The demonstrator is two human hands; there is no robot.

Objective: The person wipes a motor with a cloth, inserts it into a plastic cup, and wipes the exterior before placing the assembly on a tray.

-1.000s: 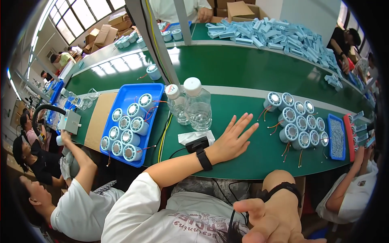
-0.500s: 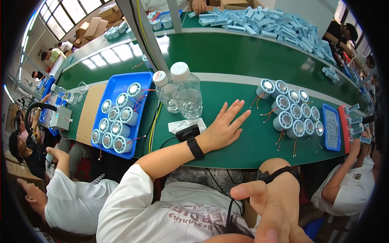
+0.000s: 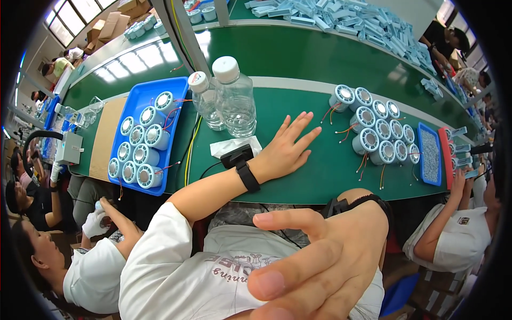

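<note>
My left hand [image 3: 282, 149] lies on the green tabletop [image 3: 298, 184], palm down, fingers spread and holding nothing. A black strap [image 3: 247, 177] with a small dark box circles that wrist, and white tissue [image 3: 217, 149] lies beside it. Raised close to the camera is my right hand [image 3: 330, 261], fingers apart and nothing visible in them. Its wrist also wears a black strap. Right of my left hand stands a cluster of light-blue round motors [image 3: 366, 140] with thin wires. A blue tray [image 3: 173, 122] on the left holds several more.
Two clear plastic bottles, a large one [image 3: 234, 109] and a smaller one [image 3: 207, 106], stand behind my left wrist. A small blue tray [image 3: 431, 154] of tiny pieces and a red fixture [image 3: 447, 152] are at right. Light-blue plastic parts [image 3: 352, 21] are heaped at the back. Co-workers sit on both sides.
My right hand has risen toward the camera and moved left, looking larger. My left hand stays flat on the table. The whole view has shifted a little.
</note>
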